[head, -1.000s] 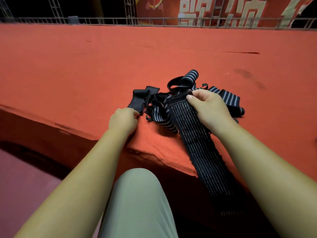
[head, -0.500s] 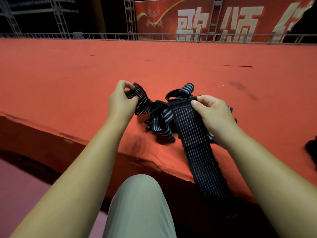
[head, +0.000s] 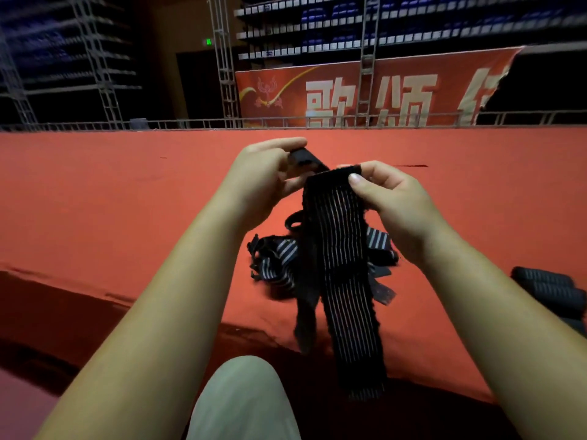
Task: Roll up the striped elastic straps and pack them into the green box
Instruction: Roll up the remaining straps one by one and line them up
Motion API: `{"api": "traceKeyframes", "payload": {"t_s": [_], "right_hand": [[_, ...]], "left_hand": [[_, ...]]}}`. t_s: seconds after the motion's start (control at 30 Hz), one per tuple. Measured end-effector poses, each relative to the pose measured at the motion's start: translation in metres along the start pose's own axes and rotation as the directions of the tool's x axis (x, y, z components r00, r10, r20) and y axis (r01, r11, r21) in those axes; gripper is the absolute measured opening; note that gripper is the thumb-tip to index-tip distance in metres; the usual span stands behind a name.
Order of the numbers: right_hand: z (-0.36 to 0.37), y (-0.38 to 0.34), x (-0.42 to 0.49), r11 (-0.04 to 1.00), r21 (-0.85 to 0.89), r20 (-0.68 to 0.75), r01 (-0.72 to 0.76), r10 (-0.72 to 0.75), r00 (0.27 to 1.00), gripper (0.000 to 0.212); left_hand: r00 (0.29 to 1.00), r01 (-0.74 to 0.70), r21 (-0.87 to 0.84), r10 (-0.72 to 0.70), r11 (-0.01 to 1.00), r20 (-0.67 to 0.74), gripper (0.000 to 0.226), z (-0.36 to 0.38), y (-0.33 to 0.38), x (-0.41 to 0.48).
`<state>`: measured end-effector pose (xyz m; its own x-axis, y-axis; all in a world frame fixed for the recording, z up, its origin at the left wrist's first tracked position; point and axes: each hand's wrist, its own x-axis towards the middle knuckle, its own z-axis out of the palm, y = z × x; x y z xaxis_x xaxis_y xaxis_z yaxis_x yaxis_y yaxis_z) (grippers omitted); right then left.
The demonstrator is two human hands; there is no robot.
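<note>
Pinching the top end of a long black elastic strap with thin pale stripes [head: 344, 265], the right grip [head: 390, 198] has its thumb pressed flat on the front of the webbing and its fingers curled behind. The left grip [head: 266, 176], just beside it and at about the same height, holds a short dark folded piece of strap [head: 305, 158] between thumb and curled fingers. That piece touches the top edge of the long strap, though I cannot tell whether the two are one length. Both are held up in the air, clear of the surface below.

From the right grip the long strap hangs straight down, crosses the front edge of the red carpeted platform [head: 127, 201] and ends in the shadow beneath it. A narrower dark strip dangles just to its left.

Under the hands, a tangled heap of black-and-white striped straps [head: 279, 258] lies on the carpet near the edge. Well off to the right, several dark rolled-up straps [head: 549, 287] lie side by side, partly hidden by the right forearm.

A knee in pale trousers [head: 244, 401] shows at the bottom, between the forearms. Beyond the platform runs a low metal railing [head: 190, 123], with grey metal truss towers [head: 224, 58] and a red banner with large pale characters [head: 317, 87] behind it.
</note>
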<state>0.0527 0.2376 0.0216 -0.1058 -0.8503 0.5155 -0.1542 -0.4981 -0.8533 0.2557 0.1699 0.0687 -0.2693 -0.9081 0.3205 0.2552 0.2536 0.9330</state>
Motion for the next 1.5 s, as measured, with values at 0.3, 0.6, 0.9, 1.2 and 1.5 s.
{"api": "traceKeyframes", "payload": {"t_s": [0.3, 0.6, 0.9, 1.2, 1.5], "right_hand": [[-0.043, -0.039, -0.03, 0.997, -0.058, 0.03, 0.055, -0.053, 0.998, 0.015], [-0.087, -0.062, -0.056, 0.996, -0.081, -0.038, 0.022, -0.025, 0.999, 0.016], [-0.112, -0.06, -0.063, 1.0, -0.005, -0.2, -0.024, 0.023, 0.979, 0.017], [-0.113, -0.052, -0.072, 0.999, 0.005, -0.231, -0.048, 0.048, 0.972, 0.018], [-0.107, -0.049, -0.08, 0.996, -0.034, -0.201, -0.082, 0.074, 0.977, 0.017]], "left_hand": [[0.962, -0.271, 0.304, 0.251, 0.913, 0.105, 0.013, 0.065, -0.002, -0.02], [0.918, -0.396, 0.475, 0.333, 0.786, 0.214, 0.011, 0.106, 0.008, -0.018], [0.859, -0.431, 0.317, 0.276, 0.845, 0.432, 0.035, 0.116, 0.012, -0.022], [0.871, -0.451, 0.416, 0.287, 0.79, 0.399, 0.03, 0.12, -0.006, -0.021], [0.98, -0.108, 0.051, 0.098, 0.993, 0.172, 0.025, 0.132, -0.016, -0.019]]}}
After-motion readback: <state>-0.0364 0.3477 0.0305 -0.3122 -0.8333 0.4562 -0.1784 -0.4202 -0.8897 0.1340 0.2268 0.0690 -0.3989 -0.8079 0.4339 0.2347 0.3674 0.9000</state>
